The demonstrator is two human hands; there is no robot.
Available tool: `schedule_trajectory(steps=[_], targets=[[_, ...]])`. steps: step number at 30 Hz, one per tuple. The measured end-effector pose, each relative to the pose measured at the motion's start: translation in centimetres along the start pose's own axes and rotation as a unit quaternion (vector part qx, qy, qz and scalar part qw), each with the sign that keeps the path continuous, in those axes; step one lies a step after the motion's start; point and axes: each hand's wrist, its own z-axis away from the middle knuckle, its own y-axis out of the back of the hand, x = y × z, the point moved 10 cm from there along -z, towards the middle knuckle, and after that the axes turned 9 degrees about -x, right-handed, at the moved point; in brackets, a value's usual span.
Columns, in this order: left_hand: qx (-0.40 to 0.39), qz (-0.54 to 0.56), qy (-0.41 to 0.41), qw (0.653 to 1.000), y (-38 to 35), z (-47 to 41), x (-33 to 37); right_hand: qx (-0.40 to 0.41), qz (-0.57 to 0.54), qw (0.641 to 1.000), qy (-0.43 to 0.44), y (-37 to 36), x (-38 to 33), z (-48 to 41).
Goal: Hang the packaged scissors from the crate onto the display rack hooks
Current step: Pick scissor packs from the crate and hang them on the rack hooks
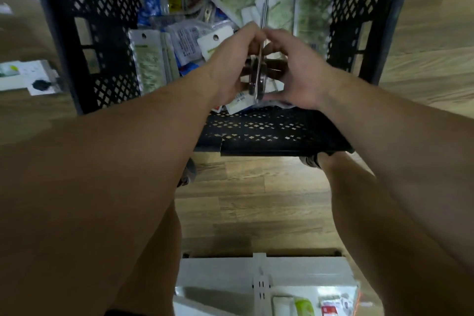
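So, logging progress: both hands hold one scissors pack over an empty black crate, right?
Not empty. The head view shows the black crate holding many packs. The left hand and right hand do hold one scissors pack over it.

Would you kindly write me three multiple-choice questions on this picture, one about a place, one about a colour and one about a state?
1. Where is the scissors pack?
A) above the crate
B) on the floor
C) on a hook

2. What colour is the crate?
A) white
B) black
C) red

3. How is the scissors pack held?
A) not at all
B) by one hand
C) by both hands

Answers:
1 A, it is held over the crate's open top.
2 B, its mesh walls are black.
3 C, the left hand and the right hand both grip it.
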Motion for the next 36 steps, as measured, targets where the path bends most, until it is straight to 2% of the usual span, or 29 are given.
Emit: schedule_trajectory(steps=[5,10,14,21,24,27,31,36], targets=[[0.017,0.019,-0.007,1.0,-1.3,3.2,-0.4,0.028,-0.038,0.999,0.006,-0.5,1.2,3.6],[-0.074,0.116,0.058,0.989,-4.7,10.1,0.3,0.086,-0.036,0.995,0.033,-1.0,0.2,10.6],[-0.136,0.127,0.065,0.98,-6.8,18.1,5.5,0.07,-0.008,0.994,0.079,-4.0,-3.0,18.2],[-0.142,0.138,0.035,0.98,-9.0,34.1,15.1,0.167,0.02,0.967,0.192,-8.5,-12.3,35.7],[-0.169,0.17,0.007,0.971,-11.2,40.6,18.5,0.173,0.037,0.953,0.245,-11.6,-16.6,43.3],[-0.179,0.204,-0.048,0.961,-13.2,47.0,22.3,0.14,0.055,0.946,0.288,-15.3,-20.4,49.6],[-0.218,0.264,-0.124,0.931,-15.3,54.2,25.9,0.147,0.1,0.92,0.35,-19.3,-24.6,57.8],[-0.283,0.237,-0.191,0.91,-16.8,62.2,30.9,0.1,0.06,0.899,0.423,-24.0,-26.5,66.3]])
